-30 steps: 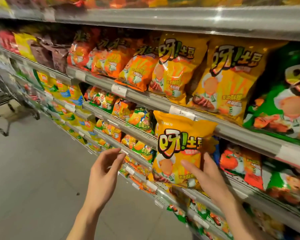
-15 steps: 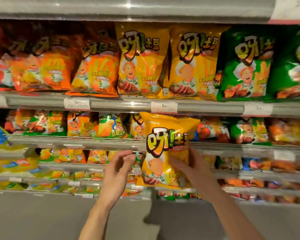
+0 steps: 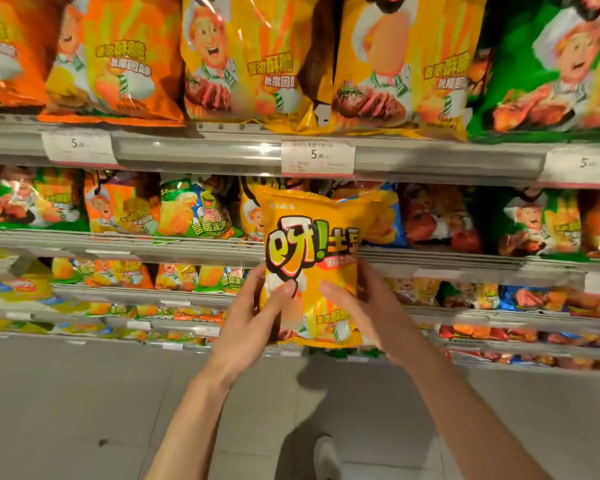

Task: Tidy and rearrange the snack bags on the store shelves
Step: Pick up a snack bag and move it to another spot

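My left hand (image 3: 253,320) and right hand (image 3: 368,313) hold the puffy yellow chip bag (image 3: 312,268), and squeezing too hard could crush the chips or pop it.

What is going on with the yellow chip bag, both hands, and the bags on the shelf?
Yellow foil chip bag: upright, held off the shelves.
Left hand: grips the bag's left side.
Right hand: grips its right side.
Yellow bags on the upper shelf: standing upright.
White paper price tag: fixed on the shelf edge.
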Available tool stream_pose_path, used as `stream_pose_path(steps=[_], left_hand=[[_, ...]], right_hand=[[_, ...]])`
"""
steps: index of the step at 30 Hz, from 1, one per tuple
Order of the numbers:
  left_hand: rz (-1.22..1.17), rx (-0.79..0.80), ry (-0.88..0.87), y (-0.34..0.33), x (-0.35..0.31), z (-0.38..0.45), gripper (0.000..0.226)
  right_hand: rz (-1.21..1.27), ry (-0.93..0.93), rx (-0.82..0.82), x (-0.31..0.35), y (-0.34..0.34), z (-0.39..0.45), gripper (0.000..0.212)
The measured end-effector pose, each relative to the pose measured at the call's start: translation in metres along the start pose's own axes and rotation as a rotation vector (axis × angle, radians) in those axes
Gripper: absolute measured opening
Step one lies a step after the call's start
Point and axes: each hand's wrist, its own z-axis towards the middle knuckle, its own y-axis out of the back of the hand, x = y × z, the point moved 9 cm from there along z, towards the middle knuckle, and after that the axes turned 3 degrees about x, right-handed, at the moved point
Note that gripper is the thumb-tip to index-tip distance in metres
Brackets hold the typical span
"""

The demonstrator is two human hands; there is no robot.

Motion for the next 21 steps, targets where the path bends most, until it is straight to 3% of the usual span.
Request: stream_pose_path(steps=[3,7,9,13,15,17,19,21], left_hand=[[-0.001,-0.069,-0.056,0.002,-0.003,0.012,0.040],[-0.011,-0.149,-0.096,0.008,-0.007,0.025,0.051],[-0.020,-0.196,-0.101,0.014,-0.006,0.029,0.052],[-0.016,-0.243,-0.123,0.022,-0.008,0.035,0.058],[0.002,-0.251,-0.126,0.022,-0.008,0.035,0.061],[0.008,-0.267,-0.130,0.021,-0.009,0.034,0.063],[0.015,-0.273,-0.132,0.021,-0.010,0.035,0.060],[0.024,-0.259,-0.143,0.020,-0.011,0.037,0.054]], right_hand=[[0.007,0.005,0.011,0.000,-0.002,0.016,0.052],[-0.111,0.032,0.034,0.011,0.004,0.031,0.040],[-0.133,0.090,-0.063,0.024,0.026,0.033,0.040],[-0.415,0.236,-0.470,0.052,0.095,0.035,0.013],[-0.600,0.257,-0.580,0.054,0.114,0.048,0.039],[-0.710,0.195,-0.553,0.047,0.117,0.070,0.069],[-0.649,0.112,-0.501,0.037,0.115,0.087,0.075],[-0.529,0.072,-0.463,0.032,0.111,0.096,0.068]])
